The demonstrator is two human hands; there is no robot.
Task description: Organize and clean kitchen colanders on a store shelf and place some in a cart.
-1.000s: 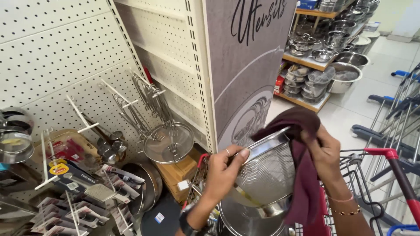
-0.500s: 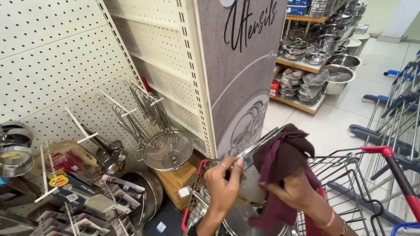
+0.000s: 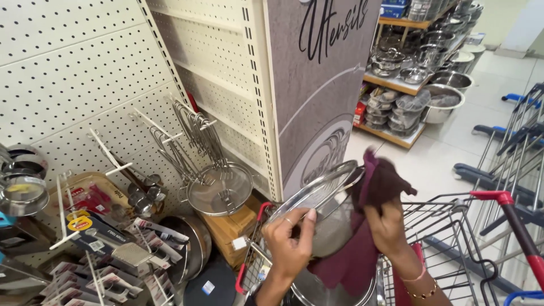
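My left hand [image 3: 290, 243] grips the rim of a round steel mesh strainer [image 3: 322, 195], tilted on edge above a shopping trolley. My right hand [image 3: 391, 229] presses a dark maroon cloth [image 3: 378, 187] against the strainer's right side and bowl. The cloth drapes down below the strainer and hides most of its mesh. Under both hands lies another shiny steel vessel [image 3: 317, 286] in the trolley.
A red-handled wire trolley [image 3: 453, 226] stands under my hands. A white pegboard [image 3: 85, 85] on the left carries hanging skimmers [image 3: 218, 187], ladles and packaged utensils. A grey signboard panel [image 3: 320, 85] rises ahead. Shelves of steel pots [image 3: 419, 62] stand at the back right, more trolleys [image 3: 518, 141] at the right.
The strainer has tilted from bowl-facing-me to nearly edge-on and dropped lower. My right hand with the cloth has shifted over its right side, and the view has moved slightly downward.
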